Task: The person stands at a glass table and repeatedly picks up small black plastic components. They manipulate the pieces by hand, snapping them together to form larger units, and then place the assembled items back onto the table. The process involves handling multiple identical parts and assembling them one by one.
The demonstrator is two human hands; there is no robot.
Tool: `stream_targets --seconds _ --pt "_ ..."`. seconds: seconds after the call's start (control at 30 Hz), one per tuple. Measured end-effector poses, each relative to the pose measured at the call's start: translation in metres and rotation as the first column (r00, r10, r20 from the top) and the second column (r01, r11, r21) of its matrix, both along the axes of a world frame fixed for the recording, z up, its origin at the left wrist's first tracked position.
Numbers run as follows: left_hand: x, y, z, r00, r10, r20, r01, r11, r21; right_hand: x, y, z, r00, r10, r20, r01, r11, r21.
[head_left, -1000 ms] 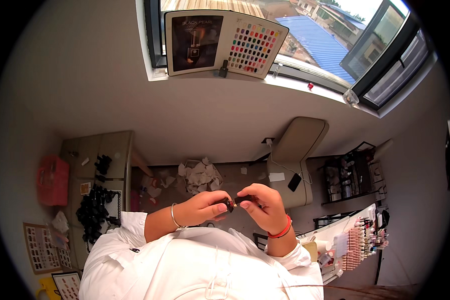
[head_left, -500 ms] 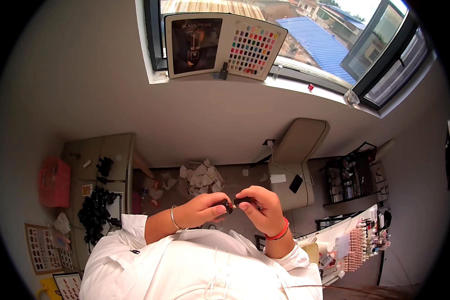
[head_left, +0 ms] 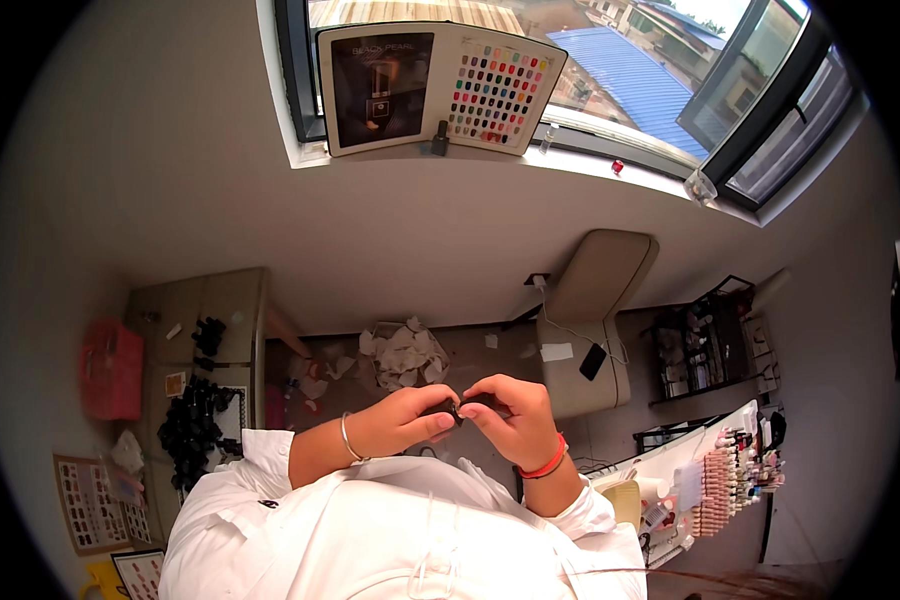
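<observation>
In front of my white shirt, my left hand [head_left: 398,418] grips a small black nail polish bottle [head_left: 454,411] between thumb and fingers. The bottle is mostly covered by those fingers. My right hand [head_left: 518,420] pinches the bottle's black cap [head_left: 486,401], which sits right at the bottle's neck. Both hands meet at about chest height, fingertips nearly touching. Whether the cap is fully seated cannot be made out.
Many black bottles [head_left: 192,425] cluster on the table at left, near a pink case [head_left: 111,370]. Crumpled paper [head_left: 405,355] lies on the floor ahead. A beige chair [head_left: 580,375] holds a phone [head_left: 593,362]. At right stands a white table with nail polishes [head_left: 715,490]. A colour chart [head_left: 495,95] stands on the windowsill.
My right hand has moved slightly left, bringing the cap and its brush from apart to up against the bottle's neck. My left hand has stayed nearly still.
</observation>
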State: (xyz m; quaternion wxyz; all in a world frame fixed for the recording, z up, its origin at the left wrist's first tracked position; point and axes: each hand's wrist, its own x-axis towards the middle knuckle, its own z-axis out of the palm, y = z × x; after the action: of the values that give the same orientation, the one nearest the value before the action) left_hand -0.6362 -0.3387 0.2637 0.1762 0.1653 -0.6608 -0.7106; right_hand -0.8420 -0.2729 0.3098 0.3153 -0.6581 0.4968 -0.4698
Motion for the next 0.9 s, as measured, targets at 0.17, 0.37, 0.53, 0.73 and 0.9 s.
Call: stream_targets --seconds 0.17,0.37,0.53,0.73,0.9 --pt "-0.005 -0.002 0.006 0.996 -0.012 0.083 0.025 0.986 -0.163 -0.004 0.001 -0.011 0.995 -0.056 -0.080 0.059 0.998 0.030" --pt "-0.005 -0.004 0.006 0.997 0.008 0.083 0.006 0.986 -0.167 -0.004 -0.001 -0.012 0.996 -0.057 0.072 0.053 0.997 0.058" --pt "-0.004 -0.006 0.000 0.997 -0.013 0.082 0.026 0.986 -0.162 -0.010 0.001 -0.011 0.999 -0.010 0.045 0.007 0.998 0.065" --pt "-0.002 -0.007 -0.002 1.000 0.003 0.017 -0.002 0.998 -0.057 -0.017 -0.004 -0.009 0.999 0.050 -0.004 -0.050 0.997 -0.051" --pt "0.001 -0.007 -0.004 0.999 -0.004 -0.040 0.007 0.995 0.097 -0.017 -0.001 -0.018 0.975 0.083 0.208 -0.096 0.994 0.054"
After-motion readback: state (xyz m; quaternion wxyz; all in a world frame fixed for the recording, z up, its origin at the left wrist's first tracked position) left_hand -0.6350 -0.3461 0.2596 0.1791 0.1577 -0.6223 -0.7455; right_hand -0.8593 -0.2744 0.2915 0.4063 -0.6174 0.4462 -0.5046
